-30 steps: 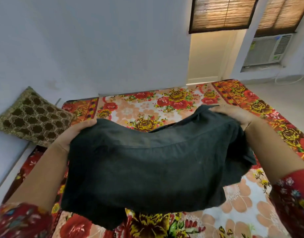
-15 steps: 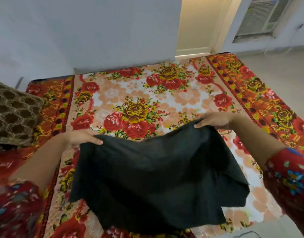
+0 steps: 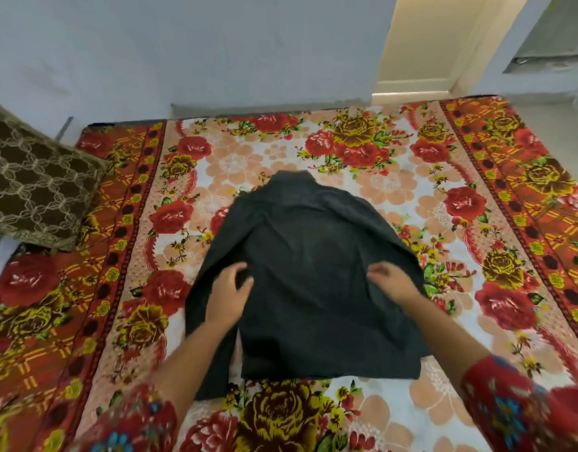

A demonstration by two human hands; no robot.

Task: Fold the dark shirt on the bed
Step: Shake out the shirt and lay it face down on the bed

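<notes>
The dark shirt lies spread on the flowered bed sheet, collar pointing away from me, hem near me. Its left sleeve runs down along its left side. My left hand rests on the shirt's left part with fingers curled and apart. My right hand lies on the shirt's right part, fingers bent over the cloth. Both hands are blurred, and I cannot make out a firm hold on the fabric.
A brown patterned cushion sits at the bed's left edge against the wall. The pale wall stands behind the bed's far edge. A doorway opens at the back right.
The shirt was held up in the air by both hands; now it lies flat on the bed. Both hands have let go of its top edge and moved onto its middle.
</notes>
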